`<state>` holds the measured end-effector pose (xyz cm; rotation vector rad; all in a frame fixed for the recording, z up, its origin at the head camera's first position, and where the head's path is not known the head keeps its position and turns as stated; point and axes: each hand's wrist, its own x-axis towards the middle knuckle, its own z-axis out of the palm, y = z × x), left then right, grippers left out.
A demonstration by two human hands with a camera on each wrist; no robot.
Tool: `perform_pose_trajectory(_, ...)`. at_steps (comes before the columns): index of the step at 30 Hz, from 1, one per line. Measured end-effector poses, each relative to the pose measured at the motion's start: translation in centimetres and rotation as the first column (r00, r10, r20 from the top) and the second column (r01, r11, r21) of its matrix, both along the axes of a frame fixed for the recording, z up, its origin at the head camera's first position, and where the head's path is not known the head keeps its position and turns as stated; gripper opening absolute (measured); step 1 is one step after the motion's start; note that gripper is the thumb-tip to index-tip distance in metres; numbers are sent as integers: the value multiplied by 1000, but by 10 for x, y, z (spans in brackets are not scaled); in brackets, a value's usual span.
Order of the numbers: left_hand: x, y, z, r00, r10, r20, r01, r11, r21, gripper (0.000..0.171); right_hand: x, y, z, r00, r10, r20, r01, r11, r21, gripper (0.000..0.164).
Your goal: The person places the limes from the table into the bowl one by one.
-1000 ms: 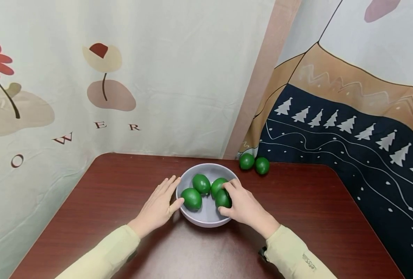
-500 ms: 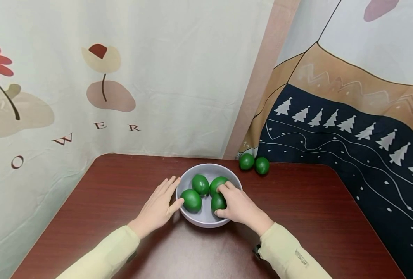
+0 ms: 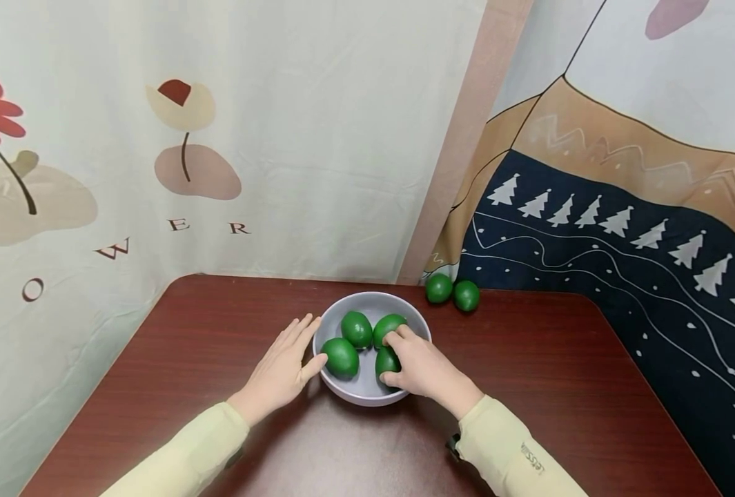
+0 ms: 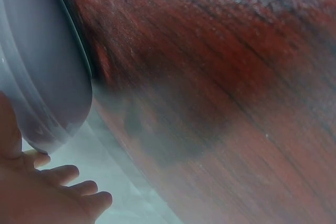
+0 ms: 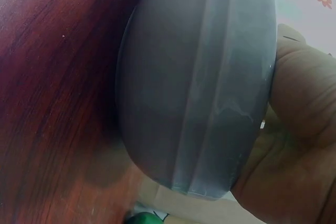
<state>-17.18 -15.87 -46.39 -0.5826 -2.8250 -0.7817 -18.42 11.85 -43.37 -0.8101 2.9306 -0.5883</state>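
Behind the tabletop (image 3: 230,331), a pale curtain (image 3: 317,159) with printed flowers is hanging to the left and a dark blue cloth (image 3: 591,241) with white trees to the right. Inside a grey bowl (image 3: 366,398), the near right lime (image 3: 385,362) is sitting between the curled fingers and thumb of the right hand (image 3: 428,362), which are gripping it across its sides, probably because that hold suits its round shape. Just beyond those fingers, the far right lime (image 3: 388,326) is lying so close that contact is hard to rule out. Left of the right fingers, the far left lime (image 3: 357,329) and the near left lime (image 3: 341,357) are resting side by side, presumably because the sloping wall is gathering them.

The bowl is standing upright between both hands. The left hand (image 3: 280,373) is lying along its left side, fingers straight and gripping nothing, thumb reaching over the rim beside the near left lime, apparently steadying the bowl. Past the right fingers, outside the bowl, two loose limes (image 3: 466,295) are lying together near the back edge, perhaps placed there to be out of the hands' way.
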Motion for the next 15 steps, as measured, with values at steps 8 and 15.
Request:
perform_pose_trajectory(8, 0, 0, 0, 1000, 2, 5, -2, 1000, 4, 67, 3, 3, -2, 999, 7, -51, -9, 999, -33, 45)
perform_pose_trajectory(15, 0, 0, -1, 1000, 2, -2, -2, 1000, 5, 67, 5, 7, -3, 996, -1, -87, -7, 995, -95, 41)
